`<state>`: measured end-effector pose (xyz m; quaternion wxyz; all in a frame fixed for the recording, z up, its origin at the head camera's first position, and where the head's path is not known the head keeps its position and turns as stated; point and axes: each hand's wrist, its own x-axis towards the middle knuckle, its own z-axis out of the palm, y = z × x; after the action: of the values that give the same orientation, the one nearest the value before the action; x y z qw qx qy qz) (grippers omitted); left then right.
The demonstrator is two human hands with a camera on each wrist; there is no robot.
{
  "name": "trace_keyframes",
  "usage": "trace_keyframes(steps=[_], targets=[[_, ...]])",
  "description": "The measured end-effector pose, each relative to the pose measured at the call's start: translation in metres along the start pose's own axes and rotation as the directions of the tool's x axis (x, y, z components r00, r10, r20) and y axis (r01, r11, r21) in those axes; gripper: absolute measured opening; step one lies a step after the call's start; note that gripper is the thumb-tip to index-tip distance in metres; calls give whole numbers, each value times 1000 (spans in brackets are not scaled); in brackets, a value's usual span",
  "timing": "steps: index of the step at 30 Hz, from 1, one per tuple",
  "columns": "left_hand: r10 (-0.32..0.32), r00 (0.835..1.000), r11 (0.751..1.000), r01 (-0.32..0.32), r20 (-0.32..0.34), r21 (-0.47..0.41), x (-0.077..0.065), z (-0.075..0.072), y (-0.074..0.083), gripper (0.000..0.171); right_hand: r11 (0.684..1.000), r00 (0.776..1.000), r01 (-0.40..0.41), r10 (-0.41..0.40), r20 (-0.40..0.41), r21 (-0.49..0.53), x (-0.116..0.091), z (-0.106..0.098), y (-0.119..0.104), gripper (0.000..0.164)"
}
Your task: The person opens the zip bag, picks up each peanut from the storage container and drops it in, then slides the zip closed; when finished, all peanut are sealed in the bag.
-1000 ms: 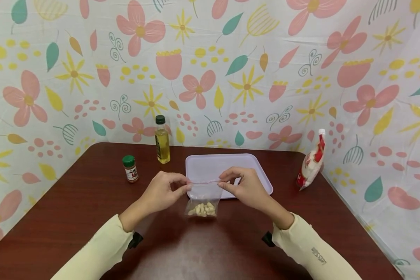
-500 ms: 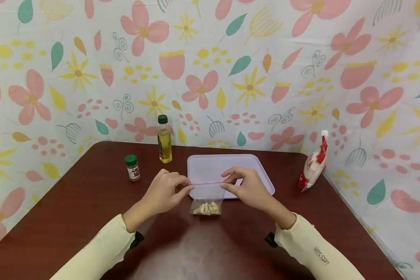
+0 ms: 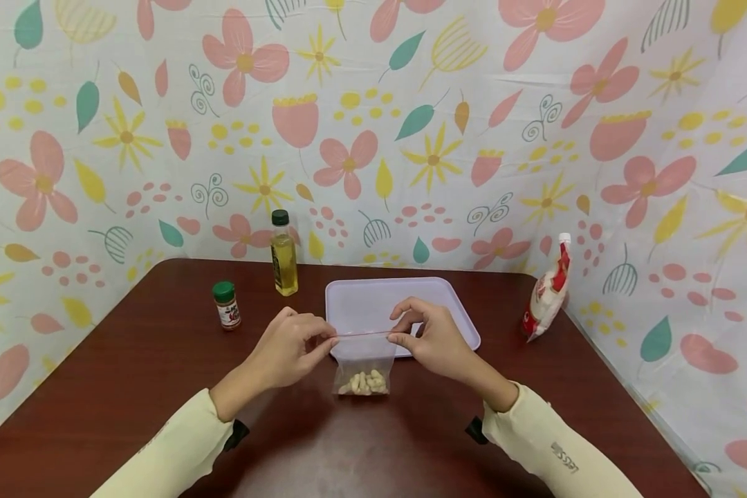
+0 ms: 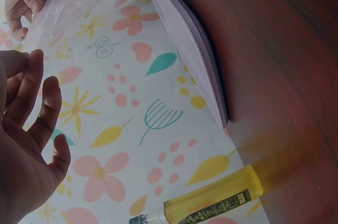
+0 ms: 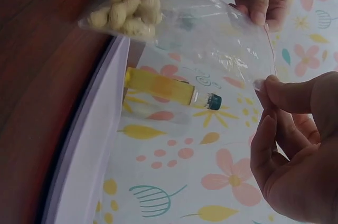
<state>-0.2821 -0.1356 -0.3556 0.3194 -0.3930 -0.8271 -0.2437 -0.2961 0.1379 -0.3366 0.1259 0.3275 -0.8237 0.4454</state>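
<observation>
A clear zip bag (image 3: pixel 366 351) with a red strip along its top hangs between both hands. Unshelled peanuts (image 5: pixel 129 8) lie heaped in its bottom. My left hand (image 3: pixel 290 347) pinches the bag's left top corner between thumb and fingers. The right top corner is pinched by my right hand (image 3: pixel 437 340), whose other fingers stay loosely bent. In the right wrist view the red strip runs taut from one hand to the other. The bag hangs in front of the lilac tray (image 3: pixel 404 287) and covers part of its near edge.
An oil bottle (image 3: pixel 284 256) with a dark cap stands at the back left, and a green-lidded spice jar (image 3: pixel 227 306) is nearer, left of the left hand. A red and white pouch (image 3: pixel 546 294) with a white cap stands at the right. Behind the table (image 3: pixel 361 449) hangs a flowered cloth (image 3: pixel 373 104).
The bag's red strip, slack and slightly wavy a second ago, is now drawn straight. Both hands keep their pinch at the corners. The whole view shifts slightly with the head.
</observation>
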Motion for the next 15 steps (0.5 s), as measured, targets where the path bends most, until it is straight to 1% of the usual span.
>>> trace_keyframes(steps=[4,10,15], targets=[[-16,1000,1000,16,1,-17,0,2,1,6,1000,1000,14,-14,-3,-7,-1,0,1,21],[-38,999,999,38,-5,-25,-6,4,1,5,999,997,41,-42,68,6,-2,0,2,19],[-50,999,998,49,-15,-48,-3,4,1,5,997,995,59,-55,83,-46,-2,-4,5,12]])
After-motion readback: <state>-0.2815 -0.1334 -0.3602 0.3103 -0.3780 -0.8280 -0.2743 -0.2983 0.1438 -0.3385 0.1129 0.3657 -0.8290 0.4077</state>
